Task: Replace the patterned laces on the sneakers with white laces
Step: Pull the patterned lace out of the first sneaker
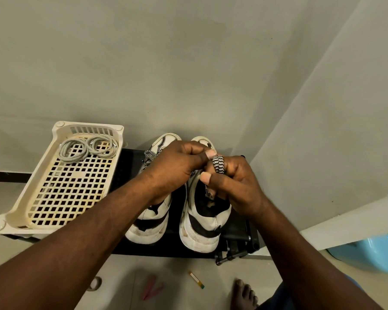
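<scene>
- A low black bench (148, 250) stood on the floor, set against the wall, with its right end near the corner.
- A cream plastic basket (25, 198) with a grid bottom sat on the left end of the bench, its near corner jutting past the front edge.
- Two white-and-black sneakers stood side by side on the right part, heels toward the person: the left sneaker (148, 229) just beside the basket, the right sneaker (199, 233) near the bench's end.
- The pale floor (177, 287) in front carried a roll of tape (95, 284), a pink object (151, 287), a small strip (197, 280) and a bare foot (244, 294).
- A blue tub (372, 253) stood on the floor at the right.
</scene>
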